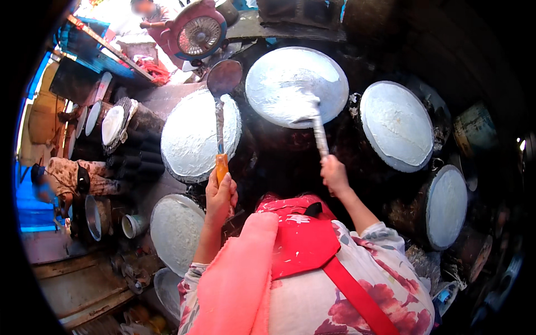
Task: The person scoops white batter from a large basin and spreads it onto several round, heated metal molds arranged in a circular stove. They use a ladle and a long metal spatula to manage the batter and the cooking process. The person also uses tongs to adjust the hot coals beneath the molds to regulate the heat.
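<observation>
In my left hand (221,192), the fingers wrap round a long metal tool with an orange handle (221,166). It points away over the left white-coated round plate (192,137); a round brown disc (224,77) at its far end looks like its head, ladle-like. My right hand (334,174) grips a pale-handled spreader (320,137) smeared with white. The spreader's blurred head lies on the far middle round plate (273,72), which bears a wet white layer with streaks. To the right stands another coated round plate (396,125).
More coated plates stand near right (446,206) and near left (177,231). A red fan (200,34) is at the far left. Dark cylinders (139,151) and a white bucket (134,225) lie left. Two other people are in view: one at left (84,176), one beyond the fan (153,12).
</observation>
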A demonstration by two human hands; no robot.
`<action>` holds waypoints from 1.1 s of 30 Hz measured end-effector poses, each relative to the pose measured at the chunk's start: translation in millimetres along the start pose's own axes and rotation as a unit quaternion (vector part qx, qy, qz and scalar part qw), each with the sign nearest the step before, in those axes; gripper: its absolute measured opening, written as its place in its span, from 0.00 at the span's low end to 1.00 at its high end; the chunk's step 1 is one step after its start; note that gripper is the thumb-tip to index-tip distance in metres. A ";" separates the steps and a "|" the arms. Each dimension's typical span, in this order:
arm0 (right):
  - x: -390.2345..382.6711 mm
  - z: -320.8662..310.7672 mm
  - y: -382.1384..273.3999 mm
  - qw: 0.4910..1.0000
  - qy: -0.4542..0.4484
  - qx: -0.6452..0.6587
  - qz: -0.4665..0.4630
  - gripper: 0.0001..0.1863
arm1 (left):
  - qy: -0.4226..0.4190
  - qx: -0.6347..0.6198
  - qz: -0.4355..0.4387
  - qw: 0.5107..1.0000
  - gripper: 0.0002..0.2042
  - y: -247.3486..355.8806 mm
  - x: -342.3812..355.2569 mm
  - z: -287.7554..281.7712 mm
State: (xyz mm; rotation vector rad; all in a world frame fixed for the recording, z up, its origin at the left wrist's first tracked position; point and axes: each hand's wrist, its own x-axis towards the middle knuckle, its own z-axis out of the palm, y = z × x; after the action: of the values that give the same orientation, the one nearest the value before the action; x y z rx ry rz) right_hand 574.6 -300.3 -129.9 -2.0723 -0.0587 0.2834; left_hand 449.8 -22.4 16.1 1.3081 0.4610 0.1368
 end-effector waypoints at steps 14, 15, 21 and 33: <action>-8.4 -15.5 -11.7 0.966 -0.102 -0.187 -0.146 0.14 | -0.014 -0.014 -0.039 0.999 0.17 -0.6 14.6 9.1; -2.3 -17.2 5.3 0.966 -0.091 -0.210 -0.118 0.14 | -0.016 -0.016 -0.046 0.999 0.17 0.7 17.7 9.6; 25.7 -48.8 34.3 0.987 -0.009 -0.123 -0.105 0.13 | -0.013 -0.003 -0.061 0.998 0.17 3.3 24.4 23.9; 37.9 -60.6 37.1 0.966 -0.061 -0.177 -0.176 0.13 | -0.031 0.022 -0.100 0.994 0.17 -6.4 39.0 49.1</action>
State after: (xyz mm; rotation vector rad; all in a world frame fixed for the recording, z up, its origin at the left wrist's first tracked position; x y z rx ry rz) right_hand 622.3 -364.4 -140.2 -2.3442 -0.5839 0.1883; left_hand 503.6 -54.4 9.3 1.2981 0.5419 -0.0825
